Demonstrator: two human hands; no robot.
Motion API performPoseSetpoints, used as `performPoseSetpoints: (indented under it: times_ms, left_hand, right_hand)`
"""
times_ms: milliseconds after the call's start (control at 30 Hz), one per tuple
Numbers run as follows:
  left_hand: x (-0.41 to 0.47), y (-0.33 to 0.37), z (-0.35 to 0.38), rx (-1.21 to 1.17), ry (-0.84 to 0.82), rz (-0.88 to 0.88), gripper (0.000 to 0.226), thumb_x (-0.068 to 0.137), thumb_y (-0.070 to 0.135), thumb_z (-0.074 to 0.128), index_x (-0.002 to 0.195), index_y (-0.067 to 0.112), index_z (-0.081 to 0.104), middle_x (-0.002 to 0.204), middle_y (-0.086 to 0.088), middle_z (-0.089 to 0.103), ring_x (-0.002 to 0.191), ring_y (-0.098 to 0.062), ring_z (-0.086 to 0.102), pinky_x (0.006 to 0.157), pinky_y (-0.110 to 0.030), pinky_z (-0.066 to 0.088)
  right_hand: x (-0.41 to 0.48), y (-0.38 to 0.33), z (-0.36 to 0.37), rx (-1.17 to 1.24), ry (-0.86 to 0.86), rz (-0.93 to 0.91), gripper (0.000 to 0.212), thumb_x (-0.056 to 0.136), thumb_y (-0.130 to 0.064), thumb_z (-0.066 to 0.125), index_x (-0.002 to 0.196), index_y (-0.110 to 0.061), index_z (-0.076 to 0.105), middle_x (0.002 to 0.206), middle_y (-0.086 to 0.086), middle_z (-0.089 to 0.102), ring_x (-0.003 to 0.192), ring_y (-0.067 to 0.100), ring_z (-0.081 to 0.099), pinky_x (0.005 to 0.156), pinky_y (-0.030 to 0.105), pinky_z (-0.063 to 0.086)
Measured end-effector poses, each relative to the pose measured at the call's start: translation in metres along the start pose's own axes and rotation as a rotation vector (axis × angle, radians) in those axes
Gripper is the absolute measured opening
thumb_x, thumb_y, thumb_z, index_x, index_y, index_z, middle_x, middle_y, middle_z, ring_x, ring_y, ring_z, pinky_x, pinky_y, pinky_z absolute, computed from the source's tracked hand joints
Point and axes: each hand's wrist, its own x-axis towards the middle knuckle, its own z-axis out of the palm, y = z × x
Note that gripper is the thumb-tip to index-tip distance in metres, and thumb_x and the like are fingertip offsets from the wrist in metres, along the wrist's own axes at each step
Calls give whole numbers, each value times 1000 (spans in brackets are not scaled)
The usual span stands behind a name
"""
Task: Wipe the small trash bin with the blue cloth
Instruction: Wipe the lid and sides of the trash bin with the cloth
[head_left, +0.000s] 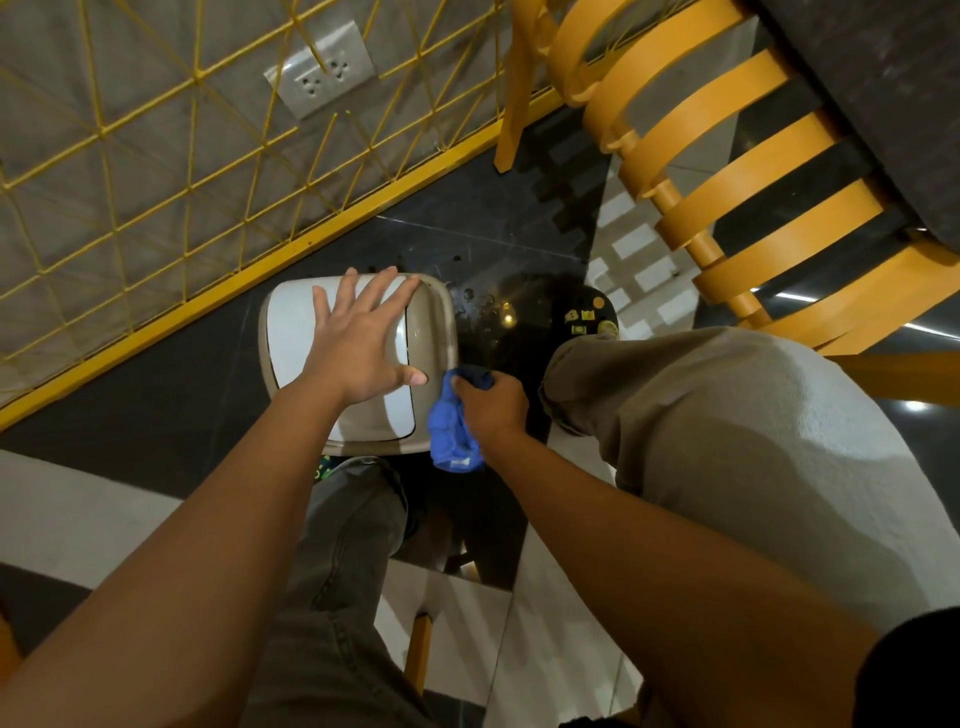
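The small trash bin (291, 332) stands on the dark floor between my legs and a yellow grid; it has a beige rim and a white swing lid. My left hand (358, 338) lies flat on the lid with its fingers spread and grips nothing. The blue cloth (449, 431) is bunched in my right hand (491, 402), pressed against the bin's right side near its front corner. The bin's body below the rim is hidden.
A yellow wire grid (182, 171) with a thick yellow bottom bar runs diagonally behind the bin, a wall socket (319, 75) behind it. An orange slatted chair (727, 171) stands at the upper right. My knees (701, 415) flank the bin on black and white tiles.
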Motion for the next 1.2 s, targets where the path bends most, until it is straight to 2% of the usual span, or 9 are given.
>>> performPoseSetpoints:
  times_ms: [233,267,333,367,467,500,633,1067,1200]
  left_hand:
    - [1,-3,-1,-2,-12,-11,105,69,48,74,147,33,6,159,1,3,144,-33,-8,113,-56,-6]
    - [1,-2,-2,-4,-16,-14,105,69,48,74,147,32,6,159,1,3,144,-32,-8,113,-56,-6]
    - [1,-1,-3,-9,-25,-18,105,69,47,74,147,31,6,159,1,3,144,-32,-8,113,-56,-6]
    - [1,-1,-4,-8,-28,-18,105,69,47,74,147,31,6,159,1,3,144,-32,-8,113,-56,-5]
    - [0,0,-6,-12,-42,-25,105,69,46,75,148,31,6,159,2,3,144,-31,-8,114,-56,-5]
    - [0,0,-7,-22,-44,-29,105,69,46,75,148,31,7,159,2,3,144,-31,-8,114,-55,-5]
    - [0,1,-8,-50,-37,-43,109,68,45,76,148,28,4,158,1,4,145,-30,-7,114,-54,-4]
    - [-14,6,-4,115,-129,151,116,67,47,76,148,23,-3,159,3,-1,144,-30,-8,115,-50,-7]
    - [-29,5,5,127,-158,235,101,75,50,66,148,27,0,154,7,-21,142,-29,-20,112,-47,-15]
  right_hand:
    - [25,-42,3,-211,78,-169,27,88,-24,60,100,0,64,104,17,68,88,21,62,74,25,45]
    - [29,-51,3,-252,-1,-187,27,89,-24,59,101,0,63,106,17,67,90,21,62,75,26,46]
    - [35,-71,2,-300,-583,-81,31,90,-25,56,108,-1,62,114,21,64,95,22,62,80,30,46]
    - [37,-78,2,-310,-716,-54,33,91,-26,54,112,0,60,117,21,62,100,24,62,82,30,44]
    - [38,-73,0,-395,-59,-285,31,91,-26,54,107,0,60,110,18,64,105,30,60,82,29,42]
    - [34,-67,-1,-396,22,-322,30,90,-26,56,105,0,61,108,17,65,101,29,61,79,27,42]
    - [11,-26,-4,-259,-54,-210,29,89,-26,59,108,-4,60,106,12,66,90,18,61,66,14,41]
    - [-29,26,-1,-38,-38,27,19,89,-20,60,99,-5,57,96,11,59,88,17,55,76,24,42]
    - [-42,46,9,-32,-73,97,16,88,-19,60,98,-6,56,100,13,62,95,21,59,80,24,43]
